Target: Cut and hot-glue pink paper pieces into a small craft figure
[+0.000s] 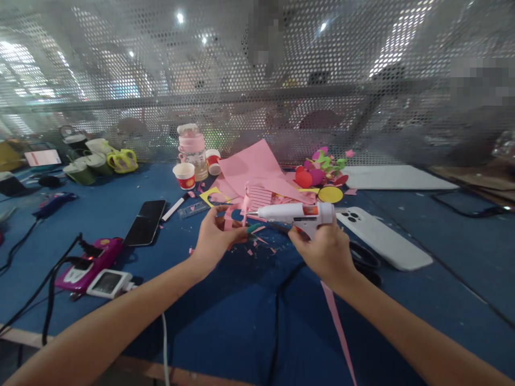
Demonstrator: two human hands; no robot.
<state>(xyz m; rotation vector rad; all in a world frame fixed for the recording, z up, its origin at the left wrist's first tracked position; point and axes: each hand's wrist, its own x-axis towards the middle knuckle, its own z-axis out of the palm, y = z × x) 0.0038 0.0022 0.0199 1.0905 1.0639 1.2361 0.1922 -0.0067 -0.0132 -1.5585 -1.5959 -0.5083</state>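
My right hand [328, 252] is wrapped round the grip of a white glue gun [281, 213]. Its metal nozzle points left and reaches the pink paper piece [245, 206] in my left hand [213, 236]; I cannot tell whether the tip touches it. My left fingers pinch this curled piece above the blue table. Behind both hands lie pink paper sheets [257, 166] and a striped pink cutting [260, 198]. Small pink scraps [250, 251] are scattered below my left fingers. A pink strip [337, 321] hangs down beside my right forearm.
A black phone [145, 222], a purple power strip [92, 262] and a white adapter [110, 283] lie left. At the back stand a bottle [192, 150] and a paper cup [184, 176]. Right are a white phone [384, 238], coloured cut-outs [317, 177] and a black cable [277, 316].
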